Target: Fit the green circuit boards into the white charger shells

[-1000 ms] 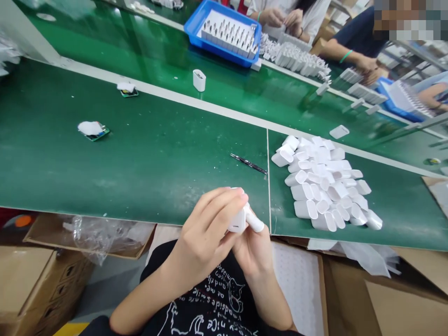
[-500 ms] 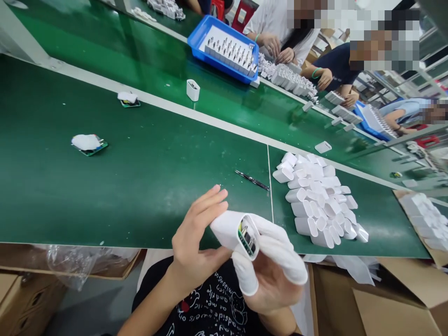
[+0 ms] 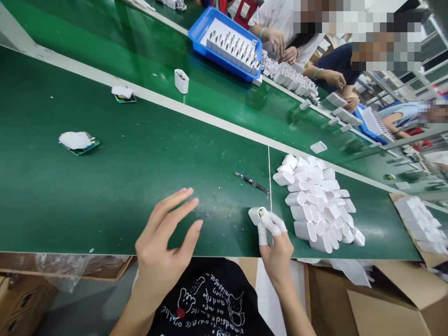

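My right hand (image 3: 275, 235), with white finger cots on its fingertips, grips a white charger housing (image 3: 255, 215) at its open end. A bit of green and yellow shows inside the opening; the fingers hide the rest. The housing is at the green table, and I cannot tell whether it rests on the surface. My left hand (image 3: 170, 228) is held over the table to the left, fingers spread and holding nothing. Dark tweezers (image 3: 252, 182) lie just beyond the housing. To the right is a heap of empty white housings (image 3: 317, 200).
Two circuit boards with white pads, one nearer (image 3: 79, 142) and one farther (image 3: 123, 94), lie at left. On the green line beyond the pale rail stands a white housing (image 3: 181, 81). Co-workers' hands work past a blue tray (image 3: 227, 67). Cardboard boxes (image 3: 385, 308) sit below the table edge.
My left hand has let go of the charger housing and moved left, its fingers spreading. My right hand has carried the housing forward and right, toward the tweezers and the heap.
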`<state>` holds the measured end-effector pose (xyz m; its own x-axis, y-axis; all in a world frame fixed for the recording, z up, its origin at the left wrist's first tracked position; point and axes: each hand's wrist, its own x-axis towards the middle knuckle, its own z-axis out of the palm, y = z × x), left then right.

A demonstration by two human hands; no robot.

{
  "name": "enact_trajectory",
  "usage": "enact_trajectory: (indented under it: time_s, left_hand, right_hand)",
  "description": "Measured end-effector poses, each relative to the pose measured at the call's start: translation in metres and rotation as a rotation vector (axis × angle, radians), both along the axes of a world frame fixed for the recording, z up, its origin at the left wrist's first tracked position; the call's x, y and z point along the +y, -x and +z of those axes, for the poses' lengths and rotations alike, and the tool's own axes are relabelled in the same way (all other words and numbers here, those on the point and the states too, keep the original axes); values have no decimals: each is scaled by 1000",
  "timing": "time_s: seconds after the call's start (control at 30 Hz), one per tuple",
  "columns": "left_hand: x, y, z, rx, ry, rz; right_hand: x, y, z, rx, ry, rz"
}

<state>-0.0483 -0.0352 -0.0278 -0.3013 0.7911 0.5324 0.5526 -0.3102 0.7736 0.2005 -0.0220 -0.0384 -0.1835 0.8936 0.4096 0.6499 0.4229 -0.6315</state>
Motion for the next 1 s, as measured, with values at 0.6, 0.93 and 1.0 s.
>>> enact_trajectory:
  time_s: [0.6, 0.93, 1.0]
  left_hand:
    - [18, -57, 25, -180, -64, -675]
    - [18, -36, 6, -460, 34, -371]
    - [20, -27, -4, -384, 113, -210]
  right_hand:
    - [-6, 67, 54, 1131, 952, -14]
    - [54, 63, 43, 384, 570, 80]
    - [124, 64, 42, 208, 468, 35]
